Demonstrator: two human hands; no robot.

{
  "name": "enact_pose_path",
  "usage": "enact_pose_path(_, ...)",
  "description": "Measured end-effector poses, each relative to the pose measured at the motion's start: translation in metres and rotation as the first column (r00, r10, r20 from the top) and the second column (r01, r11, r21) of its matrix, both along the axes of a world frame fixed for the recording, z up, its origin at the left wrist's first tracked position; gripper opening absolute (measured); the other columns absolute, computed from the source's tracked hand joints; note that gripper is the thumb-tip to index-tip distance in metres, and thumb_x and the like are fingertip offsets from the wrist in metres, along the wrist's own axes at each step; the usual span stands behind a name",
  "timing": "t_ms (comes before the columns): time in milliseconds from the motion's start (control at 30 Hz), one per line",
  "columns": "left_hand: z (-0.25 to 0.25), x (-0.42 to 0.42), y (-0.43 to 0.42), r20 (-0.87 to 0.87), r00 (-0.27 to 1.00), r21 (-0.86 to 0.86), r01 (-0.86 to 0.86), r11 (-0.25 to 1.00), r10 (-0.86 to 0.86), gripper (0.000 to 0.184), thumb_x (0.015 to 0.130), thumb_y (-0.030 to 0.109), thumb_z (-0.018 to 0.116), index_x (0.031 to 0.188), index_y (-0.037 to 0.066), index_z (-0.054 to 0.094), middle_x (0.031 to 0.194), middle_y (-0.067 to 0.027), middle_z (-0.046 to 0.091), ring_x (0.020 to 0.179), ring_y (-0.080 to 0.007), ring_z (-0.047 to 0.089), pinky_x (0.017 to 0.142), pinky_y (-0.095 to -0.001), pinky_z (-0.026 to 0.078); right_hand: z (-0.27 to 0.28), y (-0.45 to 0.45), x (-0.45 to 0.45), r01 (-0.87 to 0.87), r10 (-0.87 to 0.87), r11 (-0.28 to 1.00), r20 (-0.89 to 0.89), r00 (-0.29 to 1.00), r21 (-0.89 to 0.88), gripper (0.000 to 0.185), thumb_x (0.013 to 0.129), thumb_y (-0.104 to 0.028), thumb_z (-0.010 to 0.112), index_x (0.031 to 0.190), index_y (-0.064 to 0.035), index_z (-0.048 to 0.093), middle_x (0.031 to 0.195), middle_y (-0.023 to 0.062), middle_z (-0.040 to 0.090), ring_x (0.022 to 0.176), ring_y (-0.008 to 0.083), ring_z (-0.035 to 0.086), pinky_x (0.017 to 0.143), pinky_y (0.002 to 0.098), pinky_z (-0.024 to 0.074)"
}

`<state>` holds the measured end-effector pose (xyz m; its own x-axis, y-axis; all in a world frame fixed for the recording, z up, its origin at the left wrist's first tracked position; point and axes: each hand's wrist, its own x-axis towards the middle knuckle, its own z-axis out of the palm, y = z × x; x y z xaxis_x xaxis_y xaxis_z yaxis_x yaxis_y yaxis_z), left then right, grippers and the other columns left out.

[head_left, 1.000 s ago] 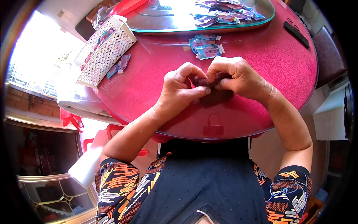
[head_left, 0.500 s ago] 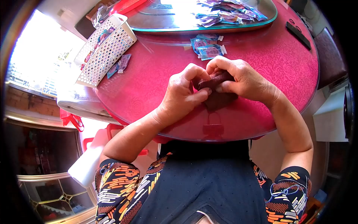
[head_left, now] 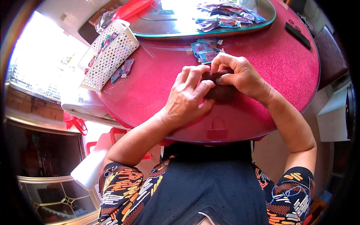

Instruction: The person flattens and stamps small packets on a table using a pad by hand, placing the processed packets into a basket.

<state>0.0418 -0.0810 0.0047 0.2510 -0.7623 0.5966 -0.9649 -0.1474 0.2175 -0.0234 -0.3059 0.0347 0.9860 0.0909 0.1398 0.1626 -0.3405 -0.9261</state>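
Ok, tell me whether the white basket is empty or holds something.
Not empty: colourful items show inside the white basket. How full it is, I cannot tell.

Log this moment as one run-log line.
left hand: at brown item, hold unclear | right hand: pinching brown item | beyond hands: small packets | left of them: white basket

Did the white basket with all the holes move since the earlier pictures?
No. The white basket sits at the same spot by the left edge of the red table; the whole view just shifted slightly.
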Motion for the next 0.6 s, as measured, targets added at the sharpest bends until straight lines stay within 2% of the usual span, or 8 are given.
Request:
enact_pose_path(33, 0.0, 0.0, -0.001, 0.035, 0.999, -0.005, -0.002, 1.0, 0.002, 0.048, 0.067, 0.008, 0.087, 0.112, 0.008, 0.069, 0.142, -0.0172, 0.057, 0.123, -0.0414, 0.057, 0.1, -0.052, 0.055, 0.002, 0.002, -0.001, 0.021, -0.021, 0.999, -0.006, 1.0, -0.029, 0.014, 0.088, 0.005, 0.073, 0.096, -0.0061, 0.069, 0.084, -0.0006, 0.064, 0.081, 0.0102, 0.06, 0.073, 0.0282, 0.0532)
enact_pose_path(133, -0.002, -0.001, -0.001, 0.104, 0.995, -0.039, 0.002, 0.999, 0.002, 0.045, 0.067, 0.007, 0.087, 0.108, 0.006, 0.069, 0.141, -0.0176, 0.058, 0.122, -0.0413, 0.057, 0.097, -0.0518, 0.056, -0.003, 0.004, -0.002, 0.007, -0.007, 1.0, 0.054, 0.999, -0.009, 0.014, 0.087, 0.003, 0.075, 0.097, -0.0046, 0.069, 0.083, 0.0025, 0.067, 0.08, 0.0125, 0.064, 0.072, 0.0314, 0.0547)
enact_pose_path(167, 0.0, -0.002, -0.002, 0.064, 0.998, -0.059, 0.0, 0.998, 0.004, 0.039, 0.069, 0.006, 0.085, 0.104, 0.006, 0.069, 0.141, -0.0168, 0.059, 0.123, -0.0402, 0.058, 0.096, -0.0503, 0.056, -0.004, 0.004, -0.003, -0.017, 0.024, 0.998, 0.117, 0.993, -0.066, 0.014, 0.086, 0.002, 0.076, 0.097, -0.0045, 0.068, 0.083, 0.0047, 0.067, 0.08, 0.0155, 0.066, 0.071, 0.0333, 0.0553)
enact_pose_path(300, -0.005, 0.008, 0.001, -0.3, 0.95, -0.079, 0.07, 0.994, -0.09, 0.03, 0.07, 0.006, 0.08, 0.097, 0.005, 0.068, 0.13, -0.0173, 0.064, 0.119, -0.0406, 0.059, 0.102, -0.0517, 0.052, -0.009, 0.004, -0.005, -0.032, 0.127, 0.964, 0.349, 0.928, -0.265, 0.015, 0.084, 0.002, 0.076, 0.094, -0.004, 0.066, 0.084, 0.0128, 0.069, 0.08, 0.0288, 0.071, 0.072, 0.0405, 0.0572)
enact_pose_path(367, -0.007, 0.011, 0.002, -0.313, 0.942, -0.064, 0.109, 0.992, -0.123, 0.032, 0.072, 0.004, 0.082, 0.1, 0.006, 0.067, 0.132, -0.0148, 0.065, 0.119, -0.0358, 0.063, 0.098, -0.0459, 0.056, -0.008, 0.005, -0.007, -0.01, 0.167, 0.938, 0.426, 0.889, -0.347, 0.015, 0.082, 0.001, 0.075, 0.092, -0.0048, 0.065, 0.087, 0.0156, 0.069, 0.084, 0.037, 0.071, 0.075, 0.0437, 0.0575)
enact_pose_path(467, -0.006, 0.01, 0.004, -0.392, 0.908, -0.1, 0.115, 0.988, -0.146, 0.03, 0.076, 0.003, 0.083, 0.101, 0.004, 0.067, 0.123, -0.0139, 0.067, 0.11, -0.0303, 0.069, 0.093, -0.0409, 0.059, -0.007, 0.006, -0.007, -0.012, 0.203, 0.925, 0.465, 0.862, -0.38, 0.018, 0.082, 0.002, 0.074, 0.095, -0.0054, 0.065, 0.088, 0.0149, 0.069, 0.085, 0.0361, 0.071, 0.076, 0.0434, 0.057)
enact_pose_path(500, -0.006, 0.011, 0.005, -0.418, 0.896, -0.106, 0.114, 0.988, -0.148, 0.029, 0.077, 0.003, 0.083, 0.101, 0.004, 0.067, 0.122, -0.0139, 0.067, 0.109, -0.0295, 0.07, 0.093, -0.0403, 0.059, -0.008, 0.005, -0.003, -0.037, 0.235, 0.917, 0.462, 0.855, -0.398, 0.023, 0.083, -0.011, 0.082, 0.098, -0.006, 0.065, 0.091, 0.0143, 0.069, 0.087, 0.0361, 0.07, 0.078, 0.0446, 0.056)
enact_pose_path(600, -0.004, 0.012, 0.008, -0.489, 0.863, -0.122, 0.079, 0.989, -0.129, 0.026, 0.081, 0.006, 0.082, 0.102, 0.002, 0.069, 0.118, -0.014, 0.068, 0.106, -0.0283, 0.071, 0.092, -0.0389, 0.059, 0.002, 0.005, -0.007, -0.084, 0.251, 0.914, 0.391, 0.886, -0.396, 0.041, 0.08, -0.031, 0.09, 0.101, -0.0065, 0.065, 0.093, 0.0141, 0.069, 0.088, 0.0368, 0.07, 0.077, 0.0467, 0.0552)
